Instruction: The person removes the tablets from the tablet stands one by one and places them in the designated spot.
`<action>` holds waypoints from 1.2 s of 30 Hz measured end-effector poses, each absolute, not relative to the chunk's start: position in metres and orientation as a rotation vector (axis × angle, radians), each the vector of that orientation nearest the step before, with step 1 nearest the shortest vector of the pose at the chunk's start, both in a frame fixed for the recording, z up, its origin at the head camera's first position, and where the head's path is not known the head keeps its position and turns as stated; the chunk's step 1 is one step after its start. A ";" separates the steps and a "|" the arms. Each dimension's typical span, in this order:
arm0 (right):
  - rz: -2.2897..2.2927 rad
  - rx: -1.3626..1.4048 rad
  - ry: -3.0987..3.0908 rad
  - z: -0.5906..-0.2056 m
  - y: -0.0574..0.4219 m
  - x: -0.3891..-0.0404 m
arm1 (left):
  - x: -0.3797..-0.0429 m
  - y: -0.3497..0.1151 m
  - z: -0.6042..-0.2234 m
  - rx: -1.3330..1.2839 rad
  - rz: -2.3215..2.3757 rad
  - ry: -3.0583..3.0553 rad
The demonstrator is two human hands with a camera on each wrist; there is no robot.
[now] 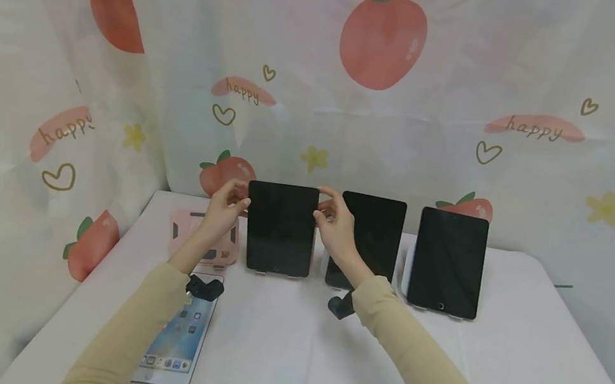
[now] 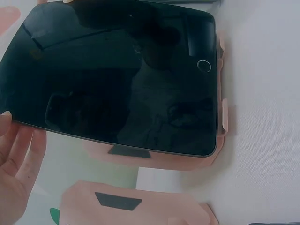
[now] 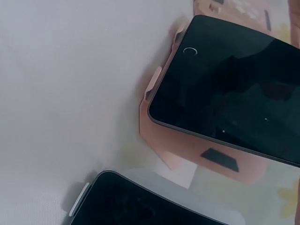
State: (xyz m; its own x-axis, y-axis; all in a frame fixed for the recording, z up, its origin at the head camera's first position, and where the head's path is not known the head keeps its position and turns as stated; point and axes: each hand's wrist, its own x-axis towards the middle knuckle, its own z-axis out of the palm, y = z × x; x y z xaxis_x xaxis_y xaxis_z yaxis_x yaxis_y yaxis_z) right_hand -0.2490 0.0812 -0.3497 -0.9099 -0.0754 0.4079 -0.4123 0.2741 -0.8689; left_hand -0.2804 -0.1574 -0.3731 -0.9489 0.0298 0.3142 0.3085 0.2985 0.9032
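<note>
A black tablet (image 1: 280, 228) stands upright on a pink stand (image 2: 183, 161), its lower edge against the stand's small lips. My left hand (image 1: 228, 203) pinches its upper left side, the thumb (image 2: 5, 121) at the front edge and the fingers lying behind. On the opposite side my right hand (image 1: 336, 222) grips the upper right edge between thumb and forefinger; the right wrist view shows only slivers of that hand. The home button (image 2: 204, 66) sits low on the dark screen, which shows reflections.
Left of it is a vacant pink stand (image 1: 227, 243). Two more black tablets (image 1: 373, 242) (image 1: 447, 260) lean on light stands to the right. A white tablet (image 1: 176, 342) with a lit screen lies flat under the left forearm. A patterned curtain (image 1: 287, 119) hangs behind the white table (image 1: 277, 342).
</note>
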 end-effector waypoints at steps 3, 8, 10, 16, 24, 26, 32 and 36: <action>1.674 0.493 -2.240 -0.346 0.082 -0.242 | -0.276 -0.158 -0.373 -0.307 -1.723 -2.314; 1.653 0.543 -2.209 -0.345 0.085 -0.234 | -0.266 -0.160 -0.373 -0.336 -1.747 -2.294; 1.647 0.546 -2.207 -0.346 0.086 -0.232 | -0.261 -0.161 -0.373 -0.349 -1.752 -2.287; 1.674 0.546 -2.189 -0.348 0.087 -0.223 | -0.247 -0.161 -0.372 -0.351 -1.741 -2.289; 1.673 0.562 -2.133 -0.372 0.092 -0.226 | -0.224 -0.160 -0.371 -0.279 -1.754 -2.309; 1.674 0.571 -2.123 -0.380 0.093 -0.228 | -0.219 -0.160 -0.372 -0.272 -1.750 -2.308; 1.709 0.554 -2.147 -0.381 0.093 -0.217 | -0.206 -0.162 -0.376 -0.297 -1.740 -2.283; 1.746 0.539 -2.136 -0.383 0.094 -0.211 | -0.198 -0.161 -0.376 -0.313 -1.742 -2.272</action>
